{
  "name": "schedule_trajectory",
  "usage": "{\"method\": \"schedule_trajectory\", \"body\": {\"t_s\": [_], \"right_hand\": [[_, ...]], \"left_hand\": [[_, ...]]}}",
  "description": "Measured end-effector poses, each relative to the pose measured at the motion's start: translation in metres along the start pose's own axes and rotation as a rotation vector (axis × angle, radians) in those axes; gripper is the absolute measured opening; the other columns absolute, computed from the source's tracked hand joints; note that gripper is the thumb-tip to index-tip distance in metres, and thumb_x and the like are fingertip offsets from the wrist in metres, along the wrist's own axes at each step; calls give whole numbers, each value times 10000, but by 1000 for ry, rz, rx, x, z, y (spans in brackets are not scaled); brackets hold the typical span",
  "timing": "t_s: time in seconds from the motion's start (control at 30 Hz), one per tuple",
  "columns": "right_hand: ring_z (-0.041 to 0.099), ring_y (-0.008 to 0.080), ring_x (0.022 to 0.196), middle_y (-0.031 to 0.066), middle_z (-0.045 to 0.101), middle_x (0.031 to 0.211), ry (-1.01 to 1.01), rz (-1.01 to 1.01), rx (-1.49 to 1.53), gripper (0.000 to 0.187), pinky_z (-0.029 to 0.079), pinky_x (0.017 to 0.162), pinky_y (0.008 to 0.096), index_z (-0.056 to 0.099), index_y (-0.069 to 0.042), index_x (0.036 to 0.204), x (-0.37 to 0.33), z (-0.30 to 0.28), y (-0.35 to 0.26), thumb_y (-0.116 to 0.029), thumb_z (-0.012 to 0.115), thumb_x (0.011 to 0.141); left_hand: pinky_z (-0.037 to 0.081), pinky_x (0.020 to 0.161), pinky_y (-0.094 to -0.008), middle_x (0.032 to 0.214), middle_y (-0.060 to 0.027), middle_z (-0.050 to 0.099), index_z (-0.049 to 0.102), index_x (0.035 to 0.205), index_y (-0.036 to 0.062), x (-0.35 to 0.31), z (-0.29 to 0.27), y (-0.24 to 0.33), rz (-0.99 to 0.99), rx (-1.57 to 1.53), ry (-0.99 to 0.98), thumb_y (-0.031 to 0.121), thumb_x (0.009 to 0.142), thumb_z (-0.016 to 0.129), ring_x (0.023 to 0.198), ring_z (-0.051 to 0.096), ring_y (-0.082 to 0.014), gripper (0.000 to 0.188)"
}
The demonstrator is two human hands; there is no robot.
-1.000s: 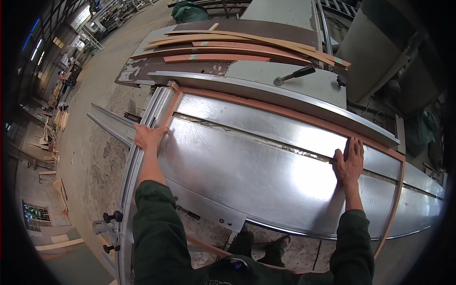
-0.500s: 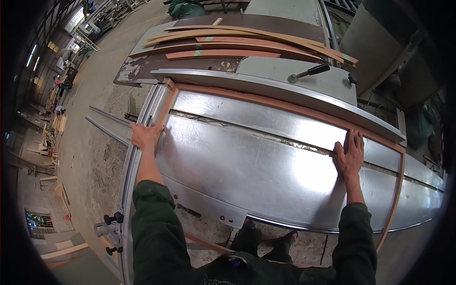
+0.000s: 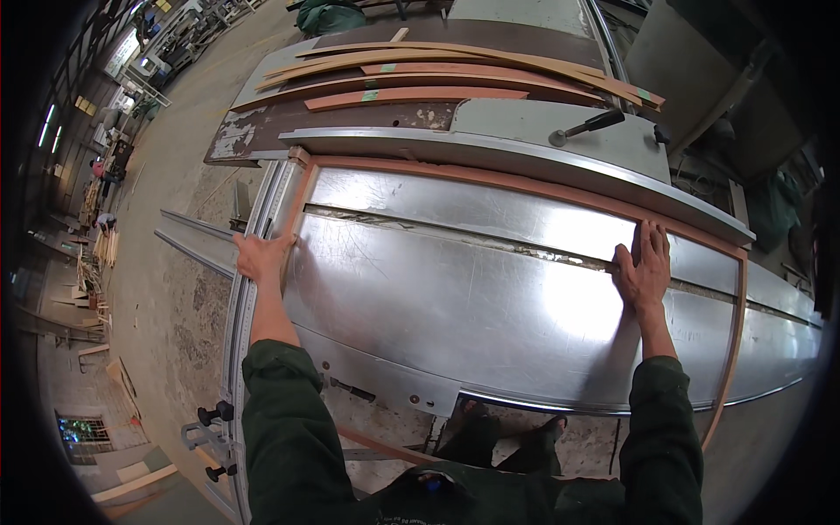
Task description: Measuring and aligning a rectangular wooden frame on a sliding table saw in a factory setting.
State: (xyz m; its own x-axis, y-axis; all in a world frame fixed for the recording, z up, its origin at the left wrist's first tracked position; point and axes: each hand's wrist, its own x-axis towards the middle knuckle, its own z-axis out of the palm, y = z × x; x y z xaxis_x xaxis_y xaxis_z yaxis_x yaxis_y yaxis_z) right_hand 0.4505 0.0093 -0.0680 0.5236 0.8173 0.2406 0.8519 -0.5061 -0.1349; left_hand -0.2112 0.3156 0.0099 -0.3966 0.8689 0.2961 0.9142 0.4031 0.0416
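A long rectangular frame of reddish wood lies on the shiny metal machine table. Its far bar runs along the metal fence, and its near side extends past the table edge toward my body. My left hand straddles the frame's left bar and the slotted aluminium rail, thumb on the inner side of the wood and fingers over the rail. Toward the right end, my right hand lies on the table with its fingers stretched out, their tips against the far bar.
Behind the fence, several thin wooden strips rest on a brown surface. A black lever stands beside the fence. Clamp knobs sit on the rail's near end. Metal bars jut out at left. Two people are far off at left.
The view has shifted slightly. Both hands keep about the same places on the frame, and the frame stays along the fence.
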Motion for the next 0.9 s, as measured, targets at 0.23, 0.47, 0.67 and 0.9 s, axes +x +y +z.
{"method": "schedule_trajectory", "body": {"t_s": [0.23,0.47,0.67,0.9], "right_hand": [[372,382,1633,191,501,1694,-7,16,-1,817,353,1324,492,475,-116,1688,2,2,-26,-518,670,1004],[372,387,1632,191,505,1692,3,-7,7,831,349,1324,490,470,-95,1687,3,6,-47,-521,670,1002],[375,385,1631,188,507,1693,30,-9,13,837,350,1315,498,474,-76,1682,2,11,-63,-528,669,1005],[381,380,1628,183,516,1684,37,1,5,839,359,1303,496,475,-58,1677,1,14,-82,-530,668,1010]], "left_hand": [[562,921,-557,1320,-150,587,791,978,-38,20,1,-11,-31,9,-21,648,536,1012,1055,720,-444,846],[556,921,-568,1332,-152,584,779,975,-36,36,3,-20,-24,31,-8,640,558,1011,1030,723,-465,827],[555,973,-564,1337,-155,597,801,1024,-32,50,5,-27,-36,71,-35,662,564,999,1096,718,-459,855],[550,948,-568,1338,-143,584,788,1000,-27,65,9,-36,-35,67,-31,635,531,1016,1059,715,-466,842]]}}
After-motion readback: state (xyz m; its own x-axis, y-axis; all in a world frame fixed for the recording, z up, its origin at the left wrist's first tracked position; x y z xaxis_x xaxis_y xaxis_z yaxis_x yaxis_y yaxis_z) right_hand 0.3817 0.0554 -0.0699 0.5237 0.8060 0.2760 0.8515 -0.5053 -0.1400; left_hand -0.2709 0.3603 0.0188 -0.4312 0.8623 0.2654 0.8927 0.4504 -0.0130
